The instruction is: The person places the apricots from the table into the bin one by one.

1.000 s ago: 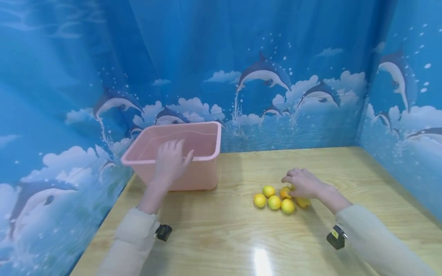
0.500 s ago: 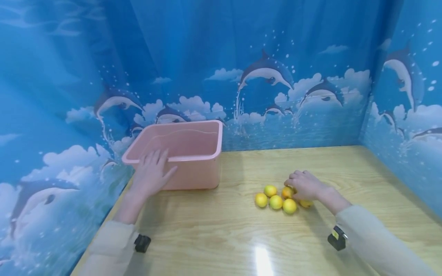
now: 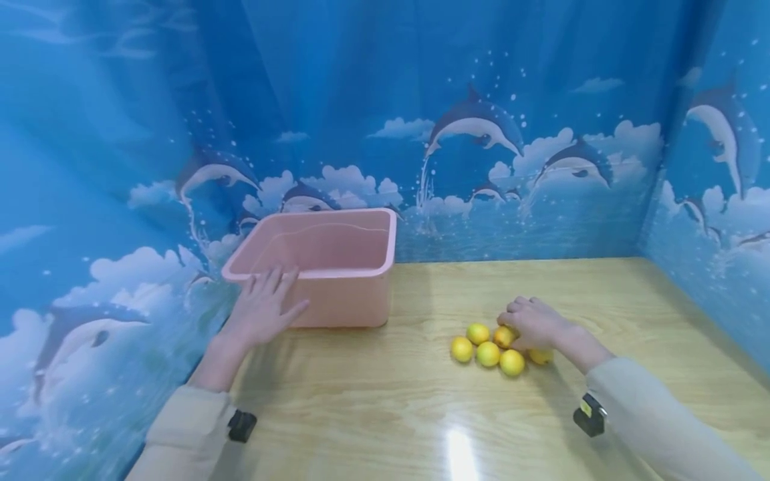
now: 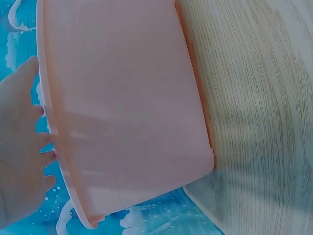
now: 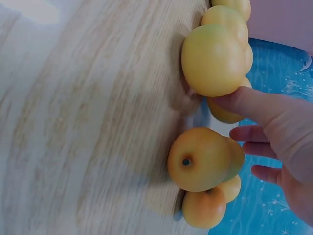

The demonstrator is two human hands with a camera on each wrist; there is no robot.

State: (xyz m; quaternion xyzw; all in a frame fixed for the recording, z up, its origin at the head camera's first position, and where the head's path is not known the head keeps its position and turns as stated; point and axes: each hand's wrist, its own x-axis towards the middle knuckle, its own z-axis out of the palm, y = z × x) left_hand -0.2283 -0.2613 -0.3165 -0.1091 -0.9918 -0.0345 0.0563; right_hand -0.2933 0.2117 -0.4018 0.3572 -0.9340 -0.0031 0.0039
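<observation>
Fingers extended, my left hand lies against the front rim of a pink plastic tub; the left wrist view has its fingertips at the rim. My right hand is over a group of small round yellow fruits, its fingers curled at an orange-tinted fruit. In the right wrist view the thumb crosses that fruit, next to a larger-looking yellow fruit. The index finger is hidden there. A fruit with a dark stem spot sits below the hand.
The tub stands at the back left of the wooden table. Blue curtains printed with dolphins hang behind and at both sides. One more yellow fruit shows at the right of the group, partly behind my right hand.
My left hand has moved left and down along the tub's front, from above the rim to against it. My right hand has stayed at the fruits, sinking slightly. The view has shifted a little.
</observation>
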